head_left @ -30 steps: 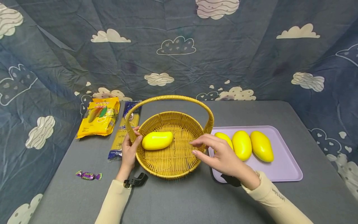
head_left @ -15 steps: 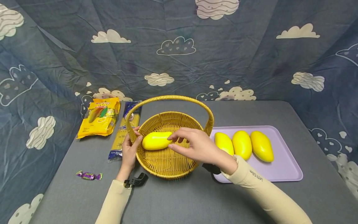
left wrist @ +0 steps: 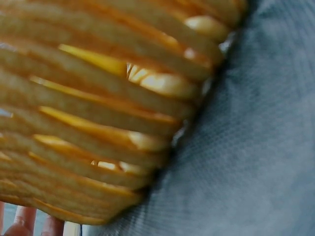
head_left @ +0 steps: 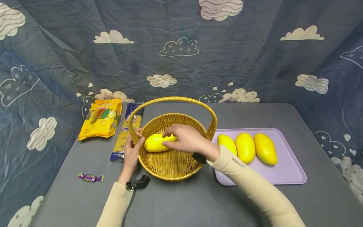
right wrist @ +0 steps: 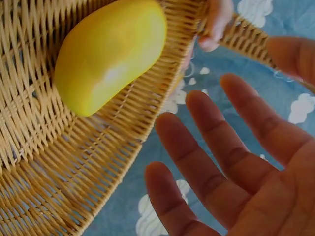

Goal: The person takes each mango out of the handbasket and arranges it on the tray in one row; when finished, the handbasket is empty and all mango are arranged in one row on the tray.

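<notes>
A golden woven basket (head_left: pixel 171 168) with a tall arched handle stands mid-table, and one yellow mango (head_left: pixel 153 143) lies in its left part. My left hand (head_left: pixel 131 156) grips the basket's left side where handle meets rim. Its fingers (left wrist: pixel 22 226) show below the weave in the left wrist view. My right hand (head_left: pixel 187 138) reaches over the basket and overlaps the mango's right end from above. In the right wrist view its fingers (right wrist: pixel 206 187) are spread and lightly bent, with a gap between them and the mango (right wrist: pixel 113 56).
Three more mangoes (head_left: pixel 245 148) lie on a lilac tray (head_left: pixel 286 170) to the right, partly behind my right forearm. On the left are a yellow bag (head_left: pixel 100 121) with a mango picture, a pack of spaghetti (head_left: pixel 124 135) and a purple-wrapped candy (head_left: pixel 90 178).
My right hand has moved left from the basket's right rim to above the mango in it. The left hand and basket have stayed put.
</notes>
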The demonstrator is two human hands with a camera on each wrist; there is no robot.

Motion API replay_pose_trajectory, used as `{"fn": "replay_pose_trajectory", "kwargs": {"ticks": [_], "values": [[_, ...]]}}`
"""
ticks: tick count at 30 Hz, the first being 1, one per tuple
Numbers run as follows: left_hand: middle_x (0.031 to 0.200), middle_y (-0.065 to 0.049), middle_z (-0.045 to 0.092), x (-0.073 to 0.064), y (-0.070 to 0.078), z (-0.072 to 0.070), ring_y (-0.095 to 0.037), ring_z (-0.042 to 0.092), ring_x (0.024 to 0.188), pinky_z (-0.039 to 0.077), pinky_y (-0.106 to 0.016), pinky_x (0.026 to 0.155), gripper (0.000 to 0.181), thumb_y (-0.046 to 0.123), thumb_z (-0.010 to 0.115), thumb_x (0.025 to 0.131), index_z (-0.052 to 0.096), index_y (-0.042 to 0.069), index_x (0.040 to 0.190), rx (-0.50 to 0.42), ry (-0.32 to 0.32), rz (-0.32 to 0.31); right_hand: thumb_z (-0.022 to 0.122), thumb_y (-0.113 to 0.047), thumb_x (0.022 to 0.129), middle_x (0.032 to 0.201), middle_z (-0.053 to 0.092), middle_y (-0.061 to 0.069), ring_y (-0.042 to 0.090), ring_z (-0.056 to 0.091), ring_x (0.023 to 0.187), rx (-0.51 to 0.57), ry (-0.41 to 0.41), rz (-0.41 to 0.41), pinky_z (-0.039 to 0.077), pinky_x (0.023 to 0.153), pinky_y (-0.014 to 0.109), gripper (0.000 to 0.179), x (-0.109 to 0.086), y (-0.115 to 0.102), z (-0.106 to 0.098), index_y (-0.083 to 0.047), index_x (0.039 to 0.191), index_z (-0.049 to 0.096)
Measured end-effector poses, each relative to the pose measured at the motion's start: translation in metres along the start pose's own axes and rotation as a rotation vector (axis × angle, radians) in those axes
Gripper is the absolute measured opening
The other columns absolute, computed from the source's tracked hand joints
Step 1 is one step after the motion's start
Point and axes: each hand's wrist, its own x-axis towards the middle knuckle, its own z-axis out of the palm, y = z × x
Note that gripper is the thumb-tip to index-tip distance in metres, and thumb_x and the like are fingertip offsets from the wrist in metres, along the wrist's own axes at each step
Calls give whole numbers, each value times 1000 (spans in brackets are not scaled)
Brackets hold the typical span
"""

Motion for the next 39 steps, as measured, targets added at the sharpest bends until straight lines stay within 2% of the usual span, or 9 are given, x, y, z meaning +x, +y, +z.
{"fn": "replay_pose_trajectory", "kwargs": {"ticks": [4,7,13,15,20,24,31,39], "values": [[135,-27,44,0,0,0,-26,41,126,32,-31,105,24,2,56,94,46,-15,106,-2,-2,-8,64,-42,88,106,64,-2,14,59,93,-57,-75,25,48,77,32,35,11,3,5,-17,112,67],[136,-27,43,0,0,-1,-26,41,126,33,-31,104,24,3,56,94,46,-15,107,-2,-3,-14,64,-41,88,113,62,2,19,58,102,-72,-131,36,47,84,36,37,20,5,9,-17,116,66],[135,-29,42,0,0,0,-27,41,126,32,-31,105,23,3,56,94,47,-15,105,2,-5,-19,70,-32,86,126,58,5,24,52,116,-77,-212,46,42,95,40,38,36,9,15,-20,122,64],[135,-29,42,0,0,0,-27,41,126,33,-31,105,23,2,56,94,47,-15,105,-4,-4,-16,71,-30,85,124,58,2,23,54,112,-70,-219,44,44,93,39,40,41,11,18,-20,123,64],[135,-27,43,0,0,1,-27,41,125,34,-30,104,23,2,56,94,47,-15,105,-13,-7,-11,72,-28,85,130,54,2,21,48,119,8,-242,78,40,98,37,44,48,15,27,-21,127,61],[135,-30,42,0,-1,0,-26,41,126,34,-30,103,23,2,56,94,46,-15,106,-10,-10,-10,72,-29,85,133,53,2,21,46,122,58,-258,112,38,100,37,48,51,17,34,-22,131,58],[135,-28,43,-1,-2,-1,-25,42,126,34,-31,104,25,5,57,95,46,-14,107,-3,-1,-19,74,-29,83,128,56,5,21,51,114,86,-259,124,43,92,38,53,55,21,44,-22,132,56],[135,-30,41,0,-1,0,-26,41,126,34,-30,104,25,4,56,95,46,-15,106,-8,-3,-22,76,-26,82,124,59,9,23,54,112,149,-255,157,43,92,38,51,55,24,47,-19,128,56]]}}
